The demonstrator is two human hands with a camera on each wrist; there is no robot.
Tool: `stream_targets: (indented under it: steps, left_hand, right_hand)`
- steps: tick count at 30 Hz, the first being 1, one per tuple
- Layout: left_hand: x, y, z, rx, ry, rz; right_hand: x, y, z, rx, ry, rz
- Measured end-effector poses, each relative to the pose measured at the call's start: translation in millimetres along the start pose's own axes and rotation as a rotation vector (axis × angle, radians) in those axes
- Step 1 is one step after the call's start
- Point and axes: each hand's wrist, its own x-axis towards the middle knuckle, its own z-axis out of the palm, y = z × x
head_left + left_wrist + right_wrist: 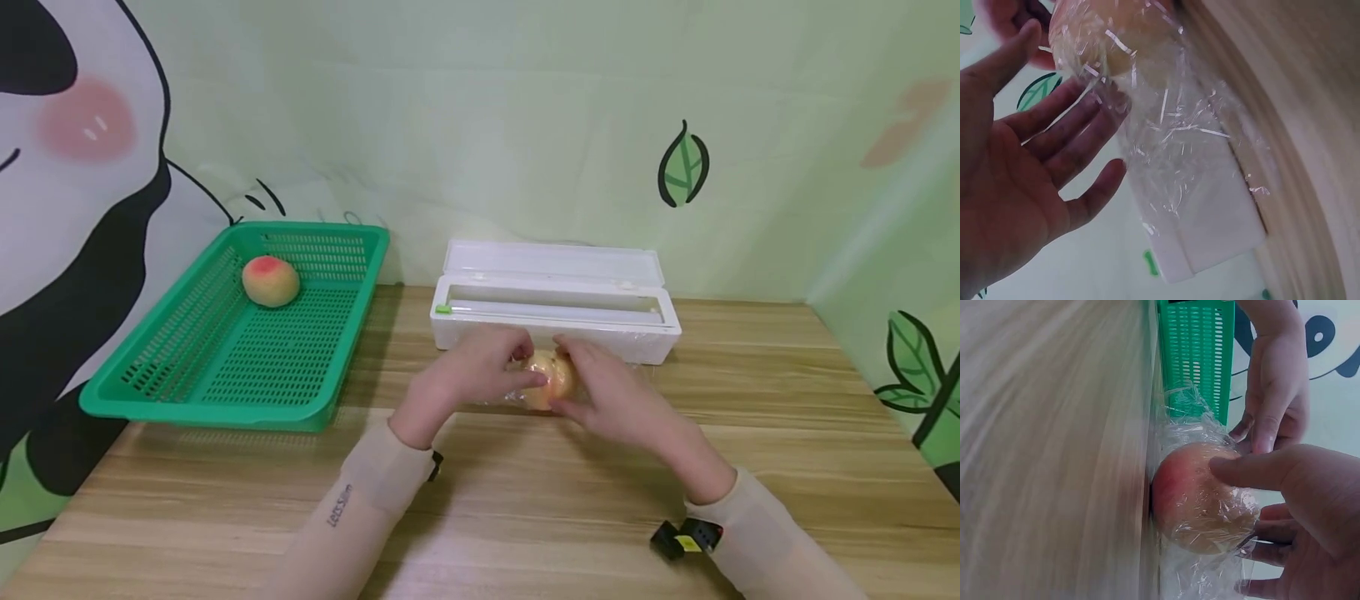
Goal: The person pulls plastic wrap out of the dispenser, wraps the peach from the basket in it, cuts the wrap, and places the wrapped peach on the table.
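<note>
A peach (pixel 551 385) wrapped in clear cling film (pixel 1175 162) lies on the wooden table between both hands. My right hand (pixel 618 396) holds it, thumb on the near side and fingers at the far side. In the right wrist view the film is wrinkled over the peach's red and yellow skin, and loose film spreads from both sides. On the left, my left hand (pixel 487 367) has its fingers loosely spread, the fingertips touching the film beside the peach. Just behind the hands stands a white cling film dispenser box (pixel 557 337), its lid raised.
A green plastic basket (pixel 206 411) stands at the left, with another peach (pixel 271 282) inside it. The dispenser has a small green slider (pixel 443 309) at its left end. A printed backdrop (pixel 525 125) rises behind the table (pixel 525 517).
</note>
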Motion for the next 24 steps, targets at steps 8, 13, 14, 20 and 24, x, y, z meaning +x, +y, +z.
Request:
stream_targets:
  steps: [8,13,14,20,24]
  left_hand:
    - [3.7,-1.8,5.6,0.050,0.036,-0.043]
    - [3.6,-4.2,6.8,0.154,0.059,-0.046]
    - [3.5,-4.6,7.1,0.180,0.065,-0.045]
    - [2.2,-6.2,6.1,0.205,0.075,-0.048]
    - [1.2,-6.7,4.8,0.185,0.059,-0.049]
  right_hand:
    - [0.1,5.7,1.4,-0.021,0.043,-0.046]
    - [0.6,7.2,3.2,-0.058,0.104,-0.062]
    - [0.7,7.4,3.5,-0.063,0.106,-0.060]
    - [1.0,8.8,3.4,-0.058,0.104,-0.050]
    - [0.9,8.5,2.1,-0.056,0.114,-0.050]
